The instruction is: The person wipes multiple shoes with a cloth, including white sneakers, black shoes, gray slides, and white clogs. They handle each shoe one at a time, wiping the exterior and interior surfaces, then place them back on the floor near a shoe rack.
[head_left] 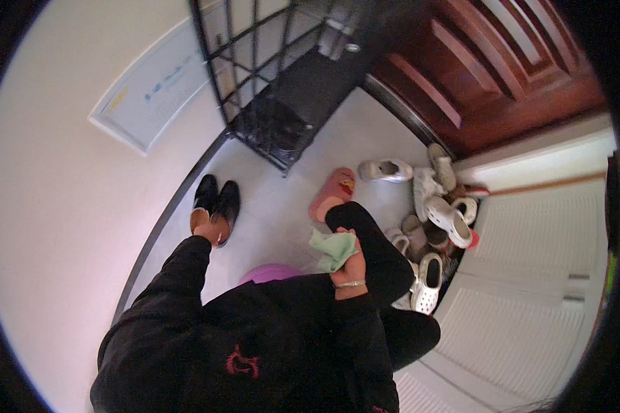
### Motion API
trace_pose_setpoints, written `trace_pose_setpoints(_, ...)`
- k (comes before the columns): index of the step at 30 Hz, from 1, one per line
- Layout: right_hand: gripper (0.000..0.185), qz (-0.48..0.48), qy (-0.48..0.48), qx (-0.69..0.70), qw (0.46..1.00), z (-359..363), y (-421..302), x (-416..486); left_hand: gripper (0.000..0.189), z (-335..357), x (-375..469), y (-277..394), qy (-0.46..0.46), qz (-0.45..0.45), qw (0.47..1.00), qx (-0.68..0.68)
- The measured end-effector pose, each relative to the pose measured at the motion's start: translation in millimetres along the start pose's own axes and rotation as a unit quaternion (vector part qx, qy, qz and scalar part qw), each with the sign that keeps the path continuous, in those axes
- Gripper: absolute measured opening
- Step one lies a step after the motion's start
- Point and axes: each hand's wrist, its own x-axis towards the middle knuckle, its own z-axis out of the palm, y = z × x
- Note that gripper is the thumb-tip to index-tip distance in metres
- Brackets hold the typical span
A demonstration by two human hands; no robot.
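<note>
A pair of black slip-on shoes rests side by side on the floor near the left wall. My left hand grips the heel end of the right-hand shoe, and its fingertips are partly hidden. The other shoe shows a tan insole. In my right hand is a crumpled light-green cloth, held above my bent leg. A bracelet circles that wrist. Below the leg, my foot in a pink sock with a printed figure is on the floor.
Several pale clogs and other shoes are heaped by a white louvred cabinet on the right. One light shoe lies beyond my foot. A black metal rack stands ahead, near a brown panelled door. Something purple shows beneath me.
</note>
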Motion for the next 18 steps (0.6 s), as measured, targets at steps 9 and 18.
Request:
trace_pose_setpoints(9, 0.025, -0.161, -0.098, 0.001, 0.982, -9.9, -83.3, -59.9, 0.018, -204.8, -26.1, 188.4, 0.222, 0.402, 0.843, -0.279)
trace_pose_setpoints(18, 0.016, -0.188, 0.015, -0.162, 0.969, -91.1, -162.1, -90.2, 0.014, -295.4, -115.8, 422.7, 0.182, 0.624, 0.698, -0.3)
